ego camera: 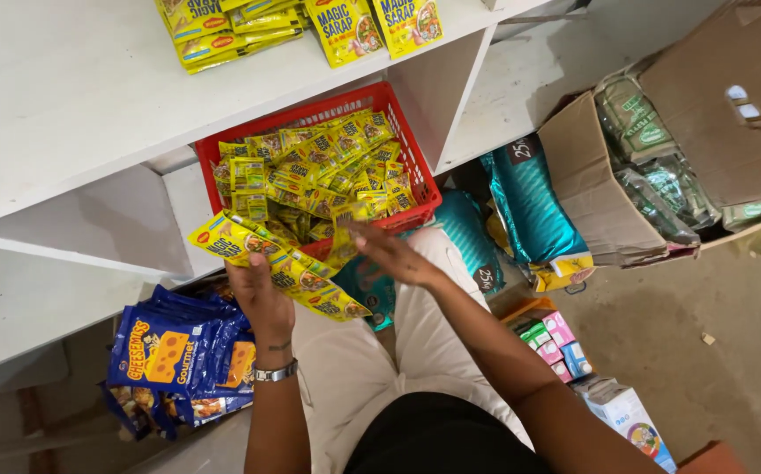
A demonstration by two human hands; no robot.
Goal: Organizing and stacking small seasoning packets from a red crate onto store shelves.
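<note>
My left hand [259, 294] grips a long strip of joined yellow sachets [279, 268] that runs from upper left to lower right in front of my lap. A silver bracelet sits on that wrist. My right hand [391, 252] reaches forward with spread fingers and touches loose yellow sachets at the front rim of a red plastic basket [418, 167]. The basket sits on the lower white shelf and is filled with several yellow sachets [319, 171].
More yellow sachet packs [231, 31] lie on the upper white shelf [56, 96]. Blue snack bags [174, 351] are at lower left. Teal sacks [529, 197], an open cardboard box [591, 184] of green packets, and small coloured boxes [556, 342] sit on the floor at right.
</note>
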